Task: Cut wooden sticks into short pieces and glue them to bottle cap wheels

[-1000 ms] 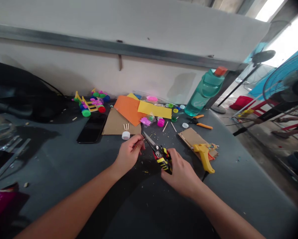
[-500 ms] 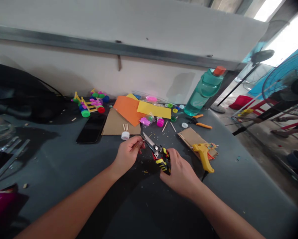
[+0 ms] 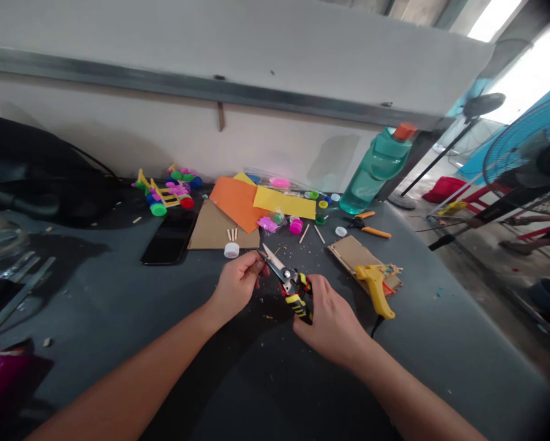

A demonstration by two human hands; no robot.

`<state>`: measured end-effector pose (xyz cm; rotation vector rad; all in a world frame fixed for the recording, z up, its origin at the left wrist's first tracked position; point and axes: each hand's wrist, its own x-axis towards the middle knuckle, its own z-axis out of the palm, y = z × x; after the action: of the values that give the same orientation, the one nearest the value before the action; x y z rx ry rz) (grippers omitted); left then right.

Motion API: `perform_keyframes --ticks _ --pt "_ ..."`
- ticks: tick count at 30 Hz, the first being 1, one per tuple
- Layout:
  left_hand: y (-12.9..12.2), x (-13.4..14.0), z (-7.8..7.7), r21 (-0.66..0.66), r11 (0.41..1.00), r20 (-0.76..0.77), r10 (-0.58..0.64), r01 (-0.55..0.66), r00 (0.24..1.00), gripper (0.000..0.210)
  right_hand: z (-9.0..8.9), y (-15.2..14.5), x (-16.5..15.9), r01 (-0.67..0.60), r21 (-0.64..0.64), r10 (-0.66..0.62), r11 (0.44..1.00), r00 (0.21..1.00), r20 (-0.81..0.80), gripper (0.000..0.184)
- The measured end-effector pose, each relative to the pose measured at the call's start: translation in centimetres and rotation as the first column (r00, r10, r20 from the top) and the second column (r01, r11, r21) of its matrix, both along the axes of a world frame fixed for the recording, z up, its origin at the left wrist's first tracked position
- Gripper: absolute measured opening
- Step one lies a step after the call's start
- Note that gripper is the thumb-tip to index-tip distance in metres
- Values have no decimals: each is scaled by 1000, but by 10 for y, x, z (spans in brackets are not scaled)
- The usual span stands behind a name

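In the head view my right hand (image 3: 334,321) grips heavy-duty scissors (image 3: 288,275) by their black and yellow handles, the blades pointing up and to the left and standing a little apart. My left hand (image 3: 239,280) is closed in a pinch at the blade tips. Whatever sits between its fingertips is too small and hidden to make out. Just beyond the left hand a white bottle cap (image 3: 231,250) stands by several short wooden sticks (image 3: 232,234) on a piece of cardboard (image 3: 206,229). Small cut bits lie scattered around the scissors.
A yellow glue gun (image 3: 375,288) rests on cardboard at right, near orange-handled pliers (image 3: 371,228) and a teal bottle (image 3: 371,174). Orange paper (image 3: 238,202), yellow paper (image 3: 284,203) and coloured caps lie behind. Leftward are a phone (image 3: 168,240) and colourful wheeled toys (image 3: 165,195).
The scissors and my right hand have shifted very slightly left, toward the left fingertips. Everything else on the table stays where it was.
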<state>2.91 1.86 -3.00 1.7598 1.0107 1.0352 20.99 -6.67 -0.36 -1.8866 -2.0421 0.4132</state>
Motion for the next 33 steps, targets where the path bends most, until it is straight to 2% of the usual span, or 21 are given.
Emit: perform_keyframes --ticks 11,23,30,33 --pt "1 -2 1 39 999 -17 -22 22 1000 26 1 -1 0 -5 -15 5 1000 1000 -10 42" --pt "2 -5 2 78 997 -78 20 -14 997 28 5 0 -2 -23 -29 27 999 985 169 29" --pt "-1 -1 4 29 1000 21 -2 1 1000 24 2 0 -3 -12 -82 23 997 990 139 28" --pt "-1 1 9 13 1000 87 -10 9 996 23 0 2 -4 -29 -44 33 999 994 108 28"
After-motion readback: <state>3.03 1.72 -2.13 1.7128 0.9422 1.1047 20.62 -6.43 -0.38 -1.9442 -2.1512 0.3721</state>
